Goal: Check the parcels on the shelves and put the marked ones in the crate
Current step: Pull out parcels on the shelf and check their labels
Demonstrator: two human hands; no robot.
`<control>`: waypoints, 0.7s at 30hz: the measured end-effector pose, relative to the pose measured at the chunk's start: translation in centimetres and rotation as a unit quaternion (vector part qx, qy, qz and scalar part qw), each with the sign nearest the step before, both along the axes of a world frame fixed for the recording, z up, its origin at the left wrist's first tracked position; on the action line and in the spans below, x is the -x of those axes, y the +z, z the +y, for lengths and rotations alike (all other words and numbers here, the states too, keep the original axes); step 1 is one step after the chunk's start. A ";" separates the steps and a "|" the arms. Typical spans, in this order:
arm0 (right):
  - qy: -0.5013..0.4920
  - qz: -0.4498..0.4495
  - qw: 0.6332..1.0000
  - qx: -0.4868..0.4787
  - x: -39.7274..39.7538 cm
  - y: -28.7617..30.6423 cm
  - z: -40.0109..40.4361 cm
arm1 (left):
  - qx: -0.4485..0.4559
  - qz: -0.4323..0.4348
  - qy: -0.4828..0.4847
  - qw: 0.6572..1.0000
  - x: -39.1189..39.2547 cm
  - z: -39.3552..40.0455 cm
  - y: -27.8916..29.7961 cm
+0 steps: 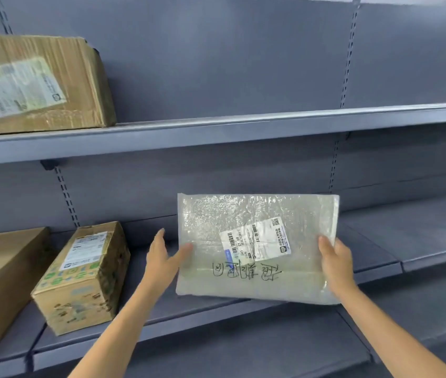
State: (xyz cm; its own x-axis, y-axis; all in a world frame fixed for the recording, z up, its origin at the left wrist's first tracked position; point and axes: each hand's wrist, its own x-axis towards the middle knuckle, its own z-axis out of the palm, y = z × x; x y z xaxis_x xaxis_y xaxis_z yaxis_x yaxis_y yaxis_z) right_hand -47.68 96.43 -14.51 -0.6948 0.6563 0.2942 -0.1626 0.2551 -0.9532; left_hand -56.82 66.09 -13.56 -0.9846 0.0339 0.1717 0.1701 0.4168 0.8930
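Head view hides our fingers behind the bubble mailer (257,249) — we see only thumbs on its front. Our left hand (161,257) and right hand (335,263) pinch its side edges above the lower shelf (216,320) front edge. Handwriting sits under its label. Two boxes (82,276) stand at the shelf's left end — one cut off.

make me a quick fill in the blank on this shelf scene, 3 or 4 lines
1. Both hands hold a bubble ____ mailer upright.
2. Below its shipping label runs black ____ writing.
3. The right hand grips the mailer's ____ edge; the left hand holds the opposite one.
4. The upper shelf carries one ____ box.

Missing words: wrap; handwritten; right; cardboard
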 end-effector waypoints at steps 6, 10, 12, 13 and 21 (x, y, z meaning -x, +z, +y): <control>0.060 -0.082 0.993 0.063 -0.4 -0.9 -3.6 | -0.192 -0.151 -0.125 0.962 -2.8 -4.1 0.7; 0.085 -0.099 0.989 0.071 -0.8 -1.4 -5.5 | -0.178 -0.141 -0.135 0.964 -4.4 -5.8 -0.1; 0.108 -0.095 0.986 0.084 -0.9 -1.4 -6.2 | -0.205 -0.132 -0.118 0.963 -4.8 -6.5 -0.4; 0.121 -0.095 0.983 0.097 -0.9 -1.4 -6.4 | -0.213 -0.126 -0.114 0.962 -5.0 -6.8 -0.4; 0.032 -0.079 0.996 0.002 -1.6 -0.2 -6.5 | -0.152 -0.073 -0.108 0.980 -6.6 -8.8 0.6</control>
